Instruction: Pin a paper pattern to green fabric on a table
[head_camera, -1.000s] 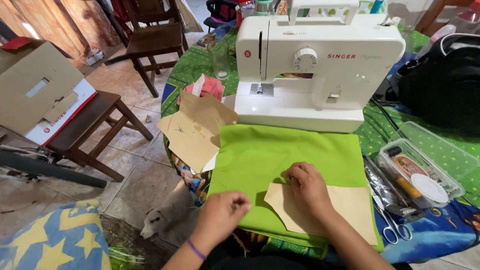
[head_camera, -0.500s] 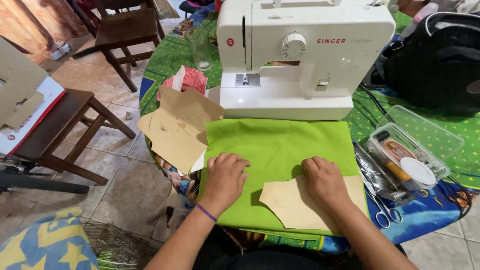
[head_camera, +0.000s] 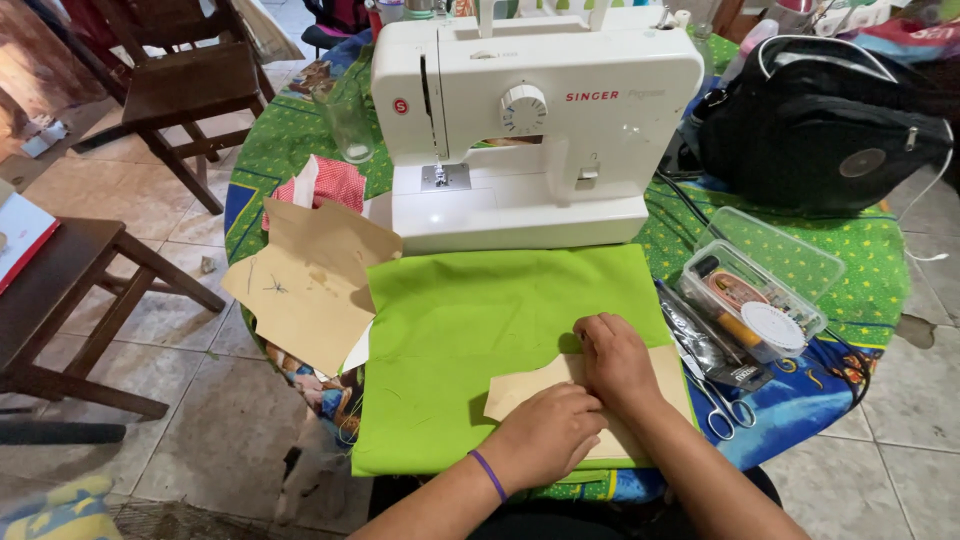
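A bright green cloth (head_camera: 470, 330) lies flat on the round table in front of a white sewing machine (head_camera: 530, 110). A tan paper pattern piece (head_camera: 520, 392) rests on the cloth's near right part. My left hand (head_camera: 545, 432), with a purple band at the wrist, presses on that pattern piece. My right hand (head_camera: 617, 362) lies just beyond it, also flat on the paper, fingers close together. The two hands touch or nearly touch. Neither hand grips anything.
More tan paper pieces (head_camera: 305, 280) overhang the table's left edge beside a red checked cloth (head_camera: 335, 182). A clear plastic box of sewing notions (head_camera: 750, 305), scissors (head_camera: 725, 405) and a black bag (head_camera: 820, 120) sit to the right. Wooden chairs (head_camera: 190, 90) stand on the tiled floor left.
My left hand moved right, off the green cloth and onto the paper pattern beside my right hand. The camera view shifted closer and to the right.
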